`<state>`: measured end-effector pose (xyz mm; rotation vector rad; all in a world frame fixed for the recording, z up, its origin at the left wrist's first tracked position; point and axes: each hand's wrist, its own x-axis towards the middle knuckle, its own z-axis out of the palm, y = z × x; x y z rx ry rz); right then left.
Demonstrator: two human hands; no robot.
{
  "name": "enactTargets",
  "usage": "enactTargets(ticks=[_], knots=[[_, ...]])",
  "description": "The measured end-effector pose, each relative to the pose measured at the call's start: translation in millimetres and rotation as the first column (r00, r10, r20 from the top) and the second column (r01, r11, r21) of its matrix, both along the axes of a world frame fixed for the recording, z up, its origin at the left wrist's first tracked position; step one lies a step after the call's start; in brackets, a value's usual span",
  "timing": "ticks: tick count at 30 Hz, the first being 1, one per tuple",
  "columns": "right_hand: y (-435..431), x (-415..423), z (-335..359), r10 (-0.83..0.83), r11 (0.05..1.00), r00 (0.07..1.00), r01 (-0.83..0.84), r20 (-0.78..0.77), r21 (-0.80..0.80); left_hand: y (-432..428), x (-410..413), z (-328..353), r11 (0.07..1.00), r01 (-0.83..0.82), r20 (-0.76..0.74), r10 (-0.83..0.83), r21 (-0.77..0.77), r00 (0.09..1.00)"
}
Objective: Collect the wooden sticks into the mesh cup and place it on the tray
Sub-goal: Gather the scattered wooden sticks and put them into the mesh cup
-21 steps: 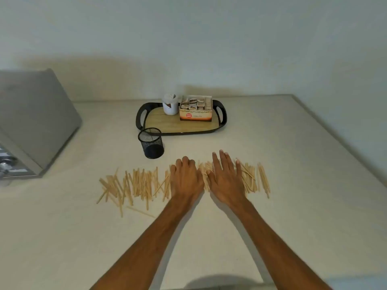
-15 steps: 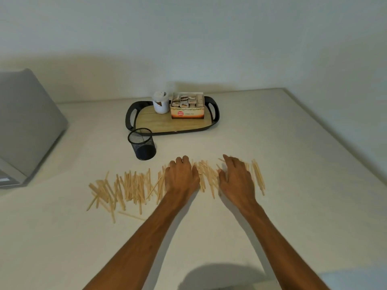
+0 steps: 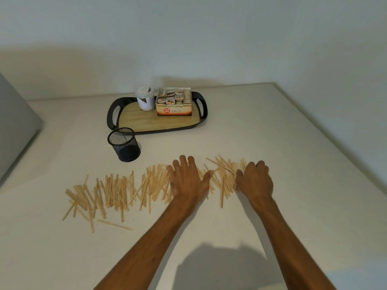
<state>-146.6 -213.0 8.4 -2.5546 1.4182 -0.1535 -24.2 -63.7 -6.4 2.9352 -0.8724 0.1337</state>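
Note:
Several pale wooden sticks (image 3: pixel 117 190) lie in a long loose row across the table, from the left to past the middle. My left hand (image 3: pixel 186 180) rests flat on the row's middle with its fingers spread. At the row's right end my right hand (image 3: pixel 254 178) sits with its fingers curled down against the sticks; a bunch of them (image 3: pixel 223 176) is crowded between my two hands. The black mesh cup (image 3: pixel 124 144) stands upright and holds nothing, behind the row and in front of the tray (image 3: pixel 159 124), a wood-floored tray with a black rim and handles.
A white cup (image 3: pixel 145 98) and an open carton of small packets (image 3: pixel 174 104) stand on the tray's back half. A grey box (image 3: pixel 14 124) fills the left edge. The table's right edge runs diagonally down the right side, and the wall is close behind the tray.
My right hand has slid right to the row's end and curled its fingers, where before it lay flat. The sticks between my hands have bunched up. The camera has turned right.

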Motion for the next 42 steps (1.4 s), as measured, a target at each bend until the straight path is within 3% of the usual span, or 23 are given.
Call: enactTargets(ticks=[4,11,23,30,42], knots=[[-1,4,-4,0.009,1.0,1.0,-0.009,0.012,-0.009,3,8,-1,0.992,-0.098,-0.013,0.099,0.08,0.995],[0,21,-4,0.071,0.997,0.997,-0.071,0.011,0.002,-4,11,-3,0.992,-0.05,-0.036,0.054,0.12,0.998],[-5,36,-7,0.094,0.992,0.991,-0.101,0.093,0.075,-19,16,-3,0.998,0.044,-0.095,-0.049,-0.053,0.994],[-11,38,-9,0.036,0.981,0.983,-0.07,0.181,0.183,-23,18,-2,0.989,0.044,-0.177,-0.069,-0.141,0.982],[-11,41,-2,0.023,0.976,0.969,-0.076,0.246,0.205,-23,30,0,0.962,0.022,-0.25,-0.093,-0.271,0.964]])
